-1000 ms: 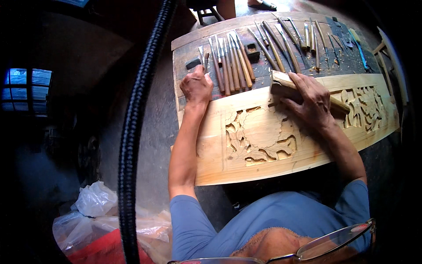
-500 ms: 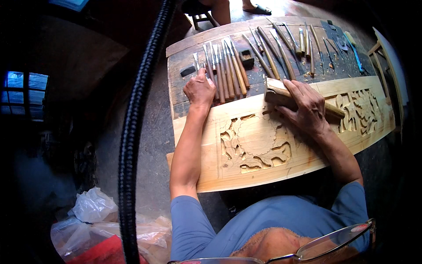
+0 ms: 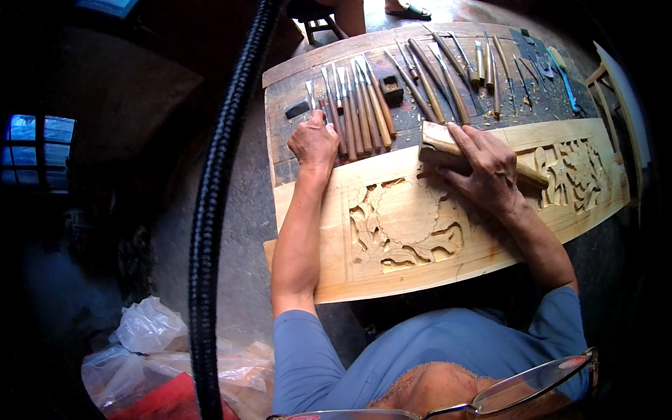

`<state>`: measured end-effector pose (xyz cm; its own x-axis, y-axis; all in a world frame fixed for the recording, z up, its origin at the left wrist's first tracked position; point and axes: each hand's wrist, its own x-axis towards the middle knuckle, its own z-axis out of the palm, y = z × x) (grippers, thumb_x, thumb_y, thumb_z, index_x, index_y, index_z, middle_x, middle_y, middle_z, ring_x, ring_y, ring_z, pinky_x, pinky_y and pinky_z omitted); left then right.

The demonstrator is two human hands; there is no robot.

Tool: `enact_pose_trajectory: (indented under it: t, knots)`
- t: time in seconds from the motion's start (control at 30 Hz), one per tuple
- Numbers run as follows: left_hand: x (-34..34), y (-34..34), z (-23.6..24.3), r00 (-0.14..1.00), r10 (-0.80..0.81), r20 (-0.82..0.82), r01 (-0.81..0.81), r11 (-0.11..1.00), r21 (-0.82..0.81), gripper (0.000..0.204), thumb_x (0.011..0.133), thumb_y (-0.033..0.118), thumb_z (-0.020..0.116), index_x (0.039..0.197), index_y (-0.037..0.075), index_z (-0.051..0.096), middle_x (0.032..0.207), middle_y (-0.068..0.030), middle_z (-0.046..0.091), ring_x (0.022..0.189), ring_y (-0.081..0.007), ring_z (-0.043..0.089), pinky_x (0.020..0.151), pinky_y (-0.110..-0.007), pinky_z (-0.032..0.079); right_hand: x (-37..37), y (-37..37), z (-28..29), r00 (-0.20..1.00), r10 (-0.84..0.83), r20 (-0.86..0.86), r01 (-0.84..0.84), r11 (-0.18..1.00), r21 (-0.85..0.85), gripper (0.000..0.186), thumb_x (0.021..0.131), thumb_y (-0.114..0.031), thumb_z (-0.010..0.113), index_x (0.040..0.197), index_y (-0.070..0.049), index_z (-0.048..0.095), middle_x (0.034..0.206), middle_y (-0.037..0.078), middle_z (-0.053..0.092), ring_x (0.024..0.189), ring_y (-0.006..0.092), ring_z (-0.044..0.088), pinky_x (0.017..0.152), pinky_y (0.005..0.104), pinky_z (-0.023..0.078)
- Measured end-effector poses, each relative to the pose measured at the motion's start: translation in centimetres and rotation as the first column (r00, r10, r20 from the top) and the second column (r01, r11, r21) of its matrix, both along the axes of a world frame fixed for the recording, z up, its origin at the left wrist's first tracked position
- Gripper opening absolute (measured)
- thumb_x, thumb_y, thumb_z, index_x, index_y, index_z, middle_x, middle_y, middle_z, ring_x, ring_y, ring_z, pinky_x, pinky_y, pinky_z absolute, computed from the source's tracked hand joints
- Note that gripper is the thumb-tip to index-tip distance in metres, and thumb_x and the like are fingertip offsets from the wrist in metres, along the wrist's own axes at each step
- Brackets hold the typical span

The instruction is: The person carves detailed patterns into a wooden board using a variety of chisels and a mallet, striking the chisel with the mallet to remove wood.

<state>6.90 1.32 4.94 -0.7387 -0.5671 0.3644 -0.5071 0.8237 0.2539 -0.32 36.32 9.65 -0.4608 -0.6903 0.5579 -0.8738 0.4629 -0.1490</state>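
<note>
My left hand (image 3: 313, 142) is closed round a chisel (image 3: 309, 93) at the left end of a row of tools. The blade shows beyond my fingers; the handle is mostly hidden in the fist. Close beside it on the right lie several wooden-handled chisels (image 3: 365, 112), blades pointing away from me. My right hand (image 3: 488, 164) grips a wooden mallet (image 3: 442, 145) above the carved board. Its blocky head sticks out to the left of my fingers and its round handle to the right. The pale wooden board (image 3: 329, 259) bears pencil lines and cut-out leaf shapes.
More chisels and gouges (image 3: 448, 73) lie across the back of the worn workbench (image 3: 280, 150), among wood chips. A blue-handled brush (image 3: 564, 80) is at the far right. A small dark block (image 3: 297, 110) lies by the left chisel. Plastic bags (image 3: 150, 325) sit at lower left.
My left fingers have drawn in around the chisel, and that hand has shifted very slightly left. My right hand stays on the mallet.
</note>
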Motion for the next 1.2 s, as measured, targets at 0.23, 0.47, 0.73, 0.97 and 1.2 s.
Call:
enact_pose_trajectory:
  t: [0.23, 0.47, 0.73, 0.97, 1.2]
  knots:
    - [0.8, -0.7, -1.0, 1.0, 0.005, -0.021, -0.005, 0.999, -0.035, 0.022, 0.093, 0.025, 0.078, 0.113, 0.015, 0.077, 0.089, -0.0225, 0.079, 0.088, -0.0436, 0.079, 0.079, -0.056, 0.062, 0.8, -0.3, 0.1, 0.999, 0.048, 0.004, -0.047, 0.998, -0.05, 0.083, 0.077, -0.039, 0.094, 0.141, 0.004, 0.064, 0.124, 0.022, 0.072, 0.104, 0.038, 0.073, 0.087, 0.0481, 0.059]
    - [0.6, 0.5, 0.3, 0.976, -0.067, -0.206, 0.013, 0.968, -0.252, 0.009, 0.097, 0.023, 0.077, 0.104, 0.017, 0.075, 0.084, -0.0126, 0.08, 0.075, -0.0349, 0.079, 0.065, -0.046, 0.06, 0.3, 0.0, -0.5, 0.999, 0.018, 0.035, -0.018, 1.0, -0.008, 0.083, 0.078, -0.044, 0.092, 0.14, 0.003, 0.065, 0.12, 0.017, 0.073, 0.106, 0.0334, 0.071, 0.091, 0.0438, 0.058]
    - [1.2, 0.9, -0.3, 0.948, -0.049, -0.313, -0.042, 0.959, -0.279, 0.006, 0.095, 0.025, 0.079, 0.098, 0.02, 0.082, 0.082, -0.0121, 0.079, 0.074, -0.0334, 0.079, 0.066, -0.047, 0.06, 0.5, 0.2, -0.4, 0.995, 0.069, 0.068, -0.065, 0.996, -0.058, 0.078, 0.079, -0.044, 0.092, 0.136, 0.004, 0.067, 0.11, 0.017, 0.073, 0.098, 0.0321, 0.07, 0.089, 0.041, 0.059]
    - [1.1, 1.4, 0.3, 0.911, -0.123, -0.394, -0.027, 0.934, -0.355, 0.005, 0.094, 0.024, 0.081, 0.096, 0.02, 0.081, 0.081, -0.0119, 0.079, 0.07, -0.0318, 0.078, 0.063, -0.045, 0.059, 0.2, 0.3, -0.6, 0.997, 0.047, 0.062, -0.045, 0.998, -0.032, 0.065, 0.086, -0.043, 0.088, 0.13, 0.002, 0.069, 0.102, 0.016, 0.072, 0.092, 0.0309, 0.069, 0.084, 0.0409, 0.057]
    - [2.5, 2.3, 0.1, 0.861, -0.21, -0.463, 0.008, 0.916, -0.401, 0.01, 0.098, 0.022, 0.076, 0.091, 0.016, 0.075, 0.073, -0.0105, 0.073, 0.066, -0.0303, 0.074, 0.06, -0.044, 0.057, 0.0, -0.4, -1.8, 0.999, -0.004, -0.034, 0.003, 1.0, -0.005, 0.059, 0.091, -0.043, 0.083, 0.128, 0.0, 0.07, 0.1, 0.014, 0.072, 0.09, 0.0301, 0.069, 0.081, 0.0407, 0.057]
